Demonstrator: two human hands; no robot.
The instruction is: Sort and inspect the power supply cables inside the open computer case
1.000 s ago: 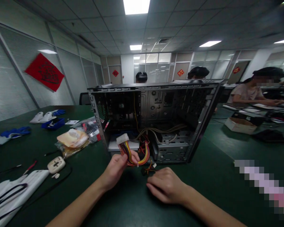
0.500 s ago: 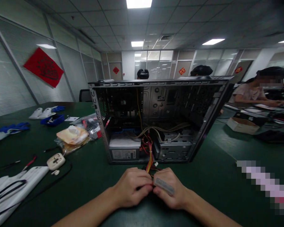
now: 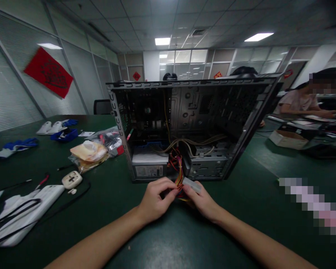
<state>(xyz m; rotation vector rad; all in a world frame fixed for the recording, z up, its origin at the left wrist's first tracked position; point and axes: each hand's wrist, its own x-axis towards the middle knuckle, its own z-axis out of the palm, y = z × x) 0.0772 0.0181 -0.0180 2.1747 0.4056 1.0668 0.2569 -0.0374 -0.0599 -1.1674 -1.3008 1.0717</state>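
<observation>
An opened computer case [image 3: 190,85] stands upright on the table before me, its inside facing my hands. From beside the power supply [image 3: 149,170] at its lower left, a bundle of yellow, red and orange power cables [image 3: 180,175] runs out over the front edge. My left hand [image 3: 157,198] is closed with thumb and fingertips pinching these cables. Between the thumb and fingers of my right hand [image 3: 204,201] is a pale rectangular power connector [image 3: 192,184], close beside the cables. Other cable ends under my fingers are partly hidden.
Left on the green table [image 3: 168,243] lie a white power strip [image 3: 36,216], a beige gadget [image 3: 72,179], bagged items [image 3: 89,153], a blue tray [image 3: 64,135] and gloves [image 3: 16,145]. A cardboard box [image 3: 288,139] and a seated person [image 3: 299,101] are at right.
Both hands have risen nearer the case with the cables. My right hand has turned, and the connector now points up toward the case instead of lying across the hand. The view has tilted down slightly.
</observation>
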